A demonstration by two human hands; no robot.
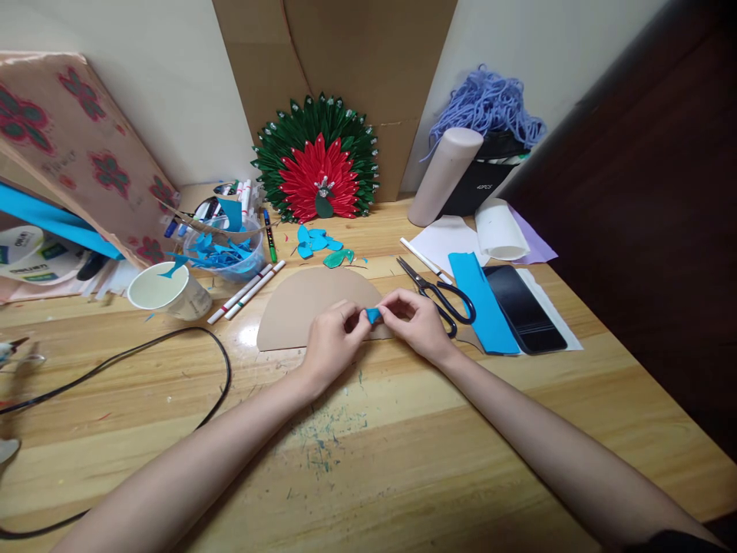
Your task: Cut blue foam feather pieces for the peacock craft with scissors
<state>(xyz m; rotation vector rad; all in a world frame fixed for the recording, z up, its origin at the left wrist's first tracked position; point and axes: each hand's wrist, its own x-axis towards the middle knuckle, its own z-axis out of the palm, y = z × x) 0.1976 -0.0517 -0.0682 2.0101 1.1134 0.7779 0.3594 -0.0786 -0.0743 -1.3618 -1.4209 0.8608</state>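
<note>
Fingers of both hands pinch one small blue paper piece (374,315), which I see held just above the straight lower edge of a tan cardboard semicircle (314,303) lying flat on the wooden table (403,453). My left hand (332,338) grips the piece from 9 o'clock with thumb and forefinger closed on it; my right hand (418,322) grips it from 3 o'clock in the same way. Whether the piece touches the cardboard I cannot tell.

At 3 o'clock of the right hand, just beside it, lie black-handled scissors (437,292), then a blue paper strip (482,303) overlapping a dark phone (523,307). At 12 o'clock of the hands, beyond the semicircle, cut blue and teal petals (319,244) are scattered, and behind them a red-and-green folded rosette (319,161) leans against brown cardboard. At 10 o'clock lie two white markers (247,292), a paper cup (166,292) and a clear bowl of blue cuttings (227,250). A black cable (173,338) loops at 9 o'clock. At 1 o'clock, well apart, stand a pale roll (446,173) and a black box topped with lilac yarn (489,104).
</note>
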